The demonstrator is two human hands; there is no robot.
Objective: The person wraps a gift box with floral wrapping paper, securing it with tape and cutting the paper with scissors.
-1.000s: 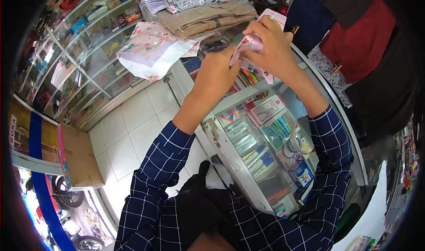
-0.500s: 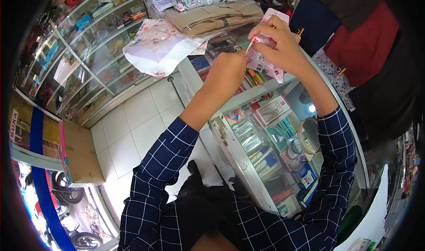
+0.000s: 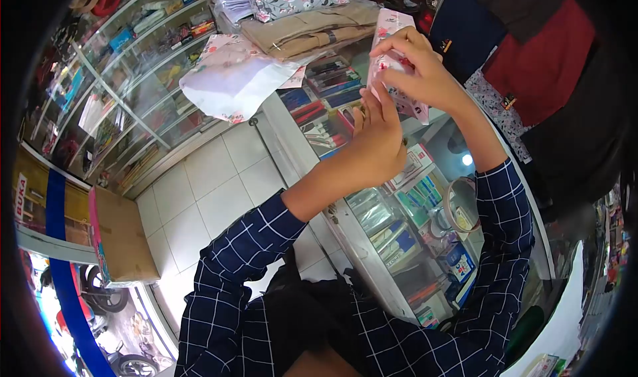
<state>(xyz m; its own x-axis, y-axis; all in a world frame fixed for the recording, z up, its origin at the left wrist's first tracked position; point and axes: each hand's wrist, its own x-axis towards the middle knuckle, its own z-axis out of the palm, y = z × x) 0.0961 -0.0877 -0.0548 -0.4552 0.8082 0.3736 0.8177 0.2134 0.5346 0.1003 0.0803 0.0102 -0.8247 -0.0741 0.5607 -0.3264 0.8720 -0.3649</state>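
Over the glass counter (image 3: 299,152) I see a pink floral-wrapped package (image 3: 392,22), standing at its far right part. My right hand (image 3: 422,71) is bent over the package, thumb and fingers closed on its pink paper. Just below and left of it is my left hand (image 3: 375,141), its fingertips against the package's near left edge, fingers extended and somewhat apart. To the left, a loose sheet of floral paper (image 3: 229,78) with a white underside hangs over the counter edge.
Brown clothing in clear plastic (image 3: 312,31) lies behind, with floral wrapped boxes (image 3: 299,1) beyond it. Glass shelves (image 3: 126,64) line the left. A cardboard box (image 3: 123,234) stands on the tiled floor. Dark and red cloths (image 3: 541,64) are at the right.
My left hand has turned and opened from a closed grip, moving down and right. More of the package shows above my right hand, which stays on it.
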